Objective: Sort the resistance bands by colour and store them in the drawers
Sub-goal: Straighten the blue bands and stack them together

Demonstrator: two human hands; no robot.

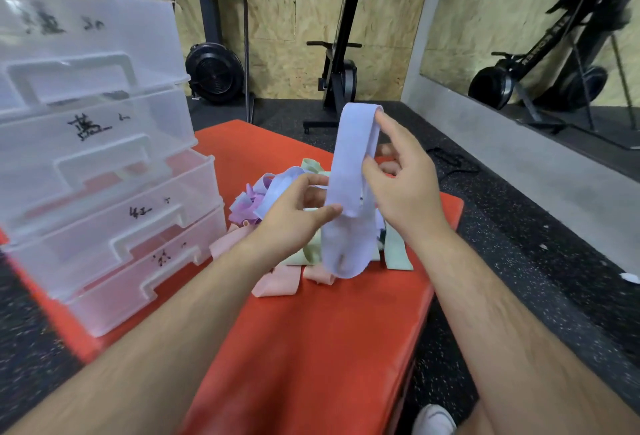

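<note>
Hands meet above the red padded mat (pixel 311 348). The left hand (pixel 294 207) pinches the lilac band (pixel 349 164) at its middle, thumb against fingertips. The right hand (pixel 398 175) pinches it higher, index finger up at the top fold. It's a soft, flat fabric loop, its lower end dangling over the pile of bands (pixel 249 209) in pink, green and purple. At the left stand frosted plastic drawers (pixel 114 226) with black handwriting: one reads 藍, the rest are too blurred.
</note>
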